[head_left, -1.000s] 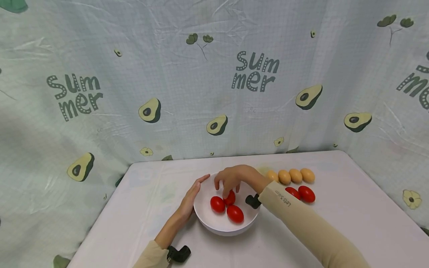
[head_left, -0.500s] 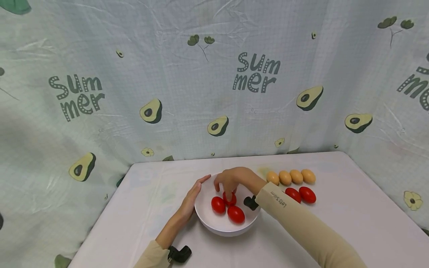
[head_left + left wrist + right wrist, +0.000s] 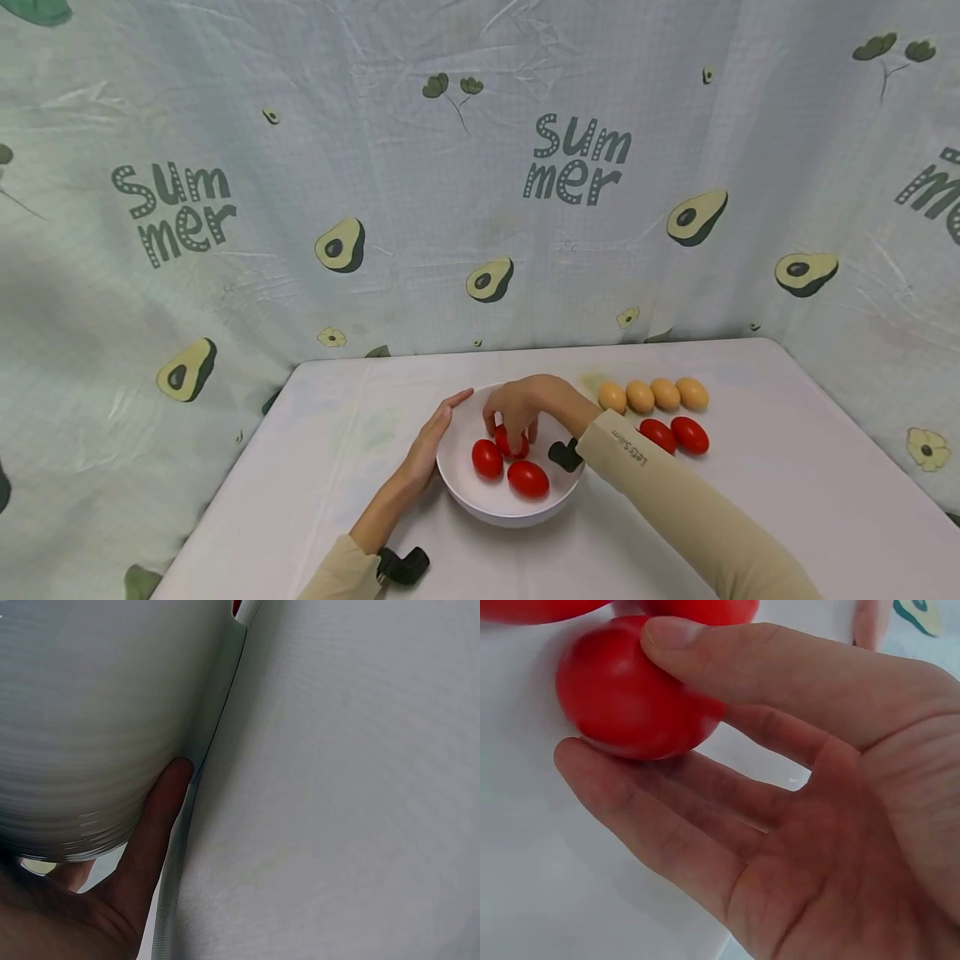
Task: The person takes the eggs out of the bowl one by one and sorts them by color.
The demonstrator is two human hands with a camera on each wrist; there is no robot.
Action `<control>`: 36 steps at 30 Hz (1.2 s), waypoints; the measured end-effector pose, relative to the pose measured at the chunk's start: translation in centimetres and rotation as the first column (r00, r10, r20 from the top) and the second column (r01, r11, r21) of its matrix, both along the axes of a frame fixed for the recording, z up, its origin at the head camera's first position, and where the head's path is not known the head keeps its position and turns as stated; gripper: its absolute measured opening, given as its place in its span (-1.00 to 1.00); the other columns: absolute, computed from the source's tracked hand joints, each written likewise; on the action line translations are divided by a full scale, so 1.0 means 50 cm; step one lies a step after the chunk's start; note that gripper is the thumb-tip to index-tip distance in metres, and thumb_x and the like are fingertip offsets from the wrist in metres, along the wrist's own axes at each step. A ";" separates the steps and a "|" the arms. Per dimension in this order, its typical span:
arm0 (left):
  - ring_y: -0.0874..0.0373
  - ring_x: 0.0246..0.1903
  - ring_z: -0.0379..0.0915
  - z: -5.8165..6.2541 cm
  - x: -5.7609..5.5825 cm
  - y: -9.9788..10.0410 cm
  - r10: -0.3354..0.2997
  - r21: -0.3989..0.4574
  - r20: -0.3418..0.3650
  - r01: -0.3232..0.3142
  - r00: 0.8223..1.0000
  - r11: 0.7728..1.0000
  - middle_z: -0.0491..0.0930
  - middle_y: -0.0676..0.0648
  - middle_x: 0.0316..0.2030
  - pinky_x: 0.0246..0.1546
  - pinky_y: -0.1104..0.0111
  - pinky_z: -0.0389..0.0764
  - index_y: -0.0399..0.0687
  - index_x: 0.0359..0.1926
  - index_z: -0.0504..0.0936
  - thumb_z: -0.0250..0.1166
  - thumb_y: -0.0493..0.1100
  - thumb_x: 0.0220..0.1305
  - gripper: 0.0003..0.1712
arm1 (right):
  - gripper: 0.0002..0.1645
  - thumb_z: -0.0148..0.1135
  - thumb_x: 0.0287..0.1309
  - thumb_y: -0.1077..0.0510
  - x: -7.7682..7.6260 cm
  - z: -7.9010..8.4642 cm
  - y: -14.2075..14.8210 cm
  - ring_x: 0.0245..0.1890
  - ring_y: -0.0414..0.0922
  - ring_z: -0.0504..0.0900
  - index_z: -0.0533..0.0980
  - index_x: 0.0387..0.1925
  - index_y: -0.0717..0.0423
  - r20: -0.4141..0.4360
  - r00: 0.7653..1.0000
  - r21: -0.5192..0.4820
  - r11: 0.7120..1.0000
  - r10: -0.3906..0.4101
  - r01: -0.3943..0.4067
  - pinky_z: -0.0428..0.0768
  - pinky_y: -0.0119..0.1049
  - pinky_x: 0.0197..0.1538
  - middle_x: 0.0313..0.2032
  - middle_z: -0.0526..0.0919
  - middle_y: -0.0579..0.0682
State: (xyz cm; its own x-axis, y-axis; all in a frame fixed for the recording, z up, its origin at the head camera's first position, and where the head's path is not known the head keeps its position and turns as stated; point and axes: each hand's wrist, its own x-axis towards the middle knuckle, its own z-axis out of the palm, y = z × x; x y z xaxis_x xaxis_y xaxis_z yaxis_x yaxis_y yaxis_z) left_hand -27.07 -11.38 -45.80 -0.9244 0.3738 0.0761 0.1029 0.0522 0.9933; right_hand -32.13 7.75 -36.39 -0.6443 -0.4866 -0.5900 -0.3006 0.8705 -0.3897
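White bowl [image 3: 510, 520] is touched at its side by straight-fingered left hand [image 3: 422, 450], apparently part-filled: two loose red eggs [image 3: 528, 480] in, third red egg [image 3: 622, 690] pinched inside by right hand [image 3: 521, 402], two outer red eggs [image 3: 690, 435] and, behind, four tan eggs [image 3: 641, 397] left out.

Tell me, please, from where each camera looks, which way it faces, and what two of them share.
Head: on the person's head, facing forward and down at the white bowl; the left hand, right hand and beige sleeves show.
Left wrist: on that wrist, facing the bowl's outside up close; part of the left hand shows.
Right wrist: on that wrist, facing a red egg-shaped item inside the bowl; the right hand shows, pinching it.
Shared: head and right wrist both see that pinch.
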 end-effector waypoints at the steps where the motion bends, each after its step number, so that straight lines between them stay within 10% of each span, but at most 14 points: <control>1: 0.02 0.46 0.02 0.000 0.000 0.000 0.002 -0.002 0.001 -0.002 1.000 1.000 0.08 0.07 0.47 0.42 0.01 0.15 0.34 0.41 0.20 -0.31 0.20 0.51 -0.46 | -0.58 0.47 -0.10 0.27 0.001 0.002 0.001 -0.26 -0.13 0.63 0.57 -0.18 -0.16 -0.009 1.000 -0.002 1.000 0.006 -0.006 0.71 -0.24 -0.18 -0.22 0.57 -0.11; 36: 0.01 0.40 0.14 0.004 0.000 0.006 0.032 -0.029 0.017 -0.032 0.999 0.999 0.11 0.09 0.45 0.37 0.05 0.25 0.36 0.41 0.22 -0.32 0.22 0.50 -0.46 | -0.50 0.40 -0.02 0.24 0.008 0.070 0.090 -0.03 -0.10 0.48 0.55 -0.01 -0.19 -0.229 0.971 -0.173 0.979 0.067 -0.109 0.67 -0.28 -0.16 -0.09 0.56 -0.13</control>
